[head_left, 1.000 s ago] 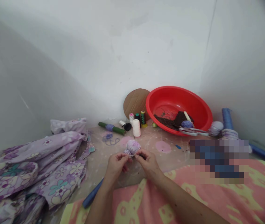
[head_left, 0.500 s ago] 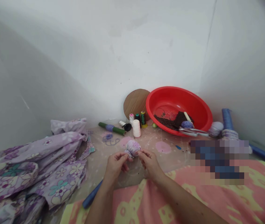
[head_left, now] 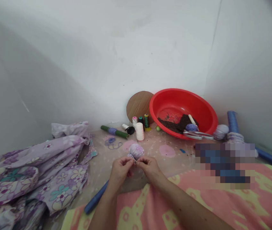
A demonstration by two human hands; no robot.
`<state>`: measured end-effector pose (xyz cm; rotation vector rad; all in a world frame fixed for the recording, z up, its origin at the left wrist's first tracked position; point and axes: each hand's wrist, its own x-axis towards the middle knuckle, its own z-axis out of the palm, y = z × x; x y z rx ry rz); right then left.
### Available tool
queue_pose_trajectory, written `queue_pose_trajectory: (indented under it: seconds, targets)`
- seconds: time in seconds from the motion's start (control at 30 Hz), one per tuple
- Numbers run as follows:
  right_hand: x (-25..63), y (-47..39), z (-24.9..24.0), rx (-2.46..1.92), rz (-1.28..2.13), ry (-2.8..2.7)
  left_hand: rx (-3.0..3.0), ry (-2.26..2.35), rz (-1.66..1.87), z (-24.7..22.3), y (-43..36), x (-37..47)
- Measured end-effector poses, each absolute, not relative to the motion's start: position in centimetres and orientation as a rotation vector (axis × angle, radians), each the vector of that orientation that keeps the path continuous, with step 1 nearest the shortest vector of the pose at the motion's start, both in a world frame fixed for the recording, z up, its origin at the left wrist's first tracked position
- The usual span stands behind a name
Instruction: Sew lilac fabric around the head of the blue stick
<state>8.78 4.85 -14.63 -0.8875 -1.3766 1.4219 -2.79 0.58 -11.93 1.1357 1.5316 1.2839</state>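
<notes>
A small stuffed ball of floral cloth [head_left: 136, 150], white with purple print, sits just beyond my fingertips, its gathered end toward me. My left hand [head_left: 121, 169] is closed in a pinch at that gathered end. Closed too, my right hand [head_left: 149, 167] pinches close beside the left, fingertips almost meeting. Between the two pinches a thin pale strand [head_left: 135, 162] shows, looking like thread; its full run is hidden by the fingers.
Several thread spools [head_left: 140, 131] stand near the wall beside a green tube [head_left: 115, 132]. A tilted red basin [head_left: 181, 95] holds dark material, with scissors [head_left: 197, 135] at its rim. Floral fabric [head_left: 64, 179] is heaped left; a pink-yellow blanket [head_left: 136, 207] lies in front.
My right hand has moved left and slightly down, from the ball's right side to its gathered end beside my left hand. The ball stays in nearly the same place.
</notes>
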Motion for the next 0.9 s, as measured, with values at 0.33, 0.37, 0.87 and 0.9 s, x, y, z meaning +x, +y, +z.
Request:
queue_pose_trajectory:
  seconds: [0.33, 0.37, 0.87, 0.9]
  targets:
    - [9.6, 4.4, -13.6, -0.714, 1.756, -1.238, 1.111, 1.542, 1.301, -11.5, 0.4, -3.1]
    - [9.6, 4.4, -13.6, -0.695, 1.782, -1.236, 1.098, 1.531, 1.310, -11.5, 0.4, -3.2]
    - [9.6, 4.9, -14.1, -0.900, 1.700, -1.442, 0.894, 1.193, 1.498, -12.0, 0.5, -4.1]
    - [9.6, 4.8, -14.1, -0.901, 1.698, -1.439, 0.886, 1.183, 1.504, -11.9, 0.4, -4.1]
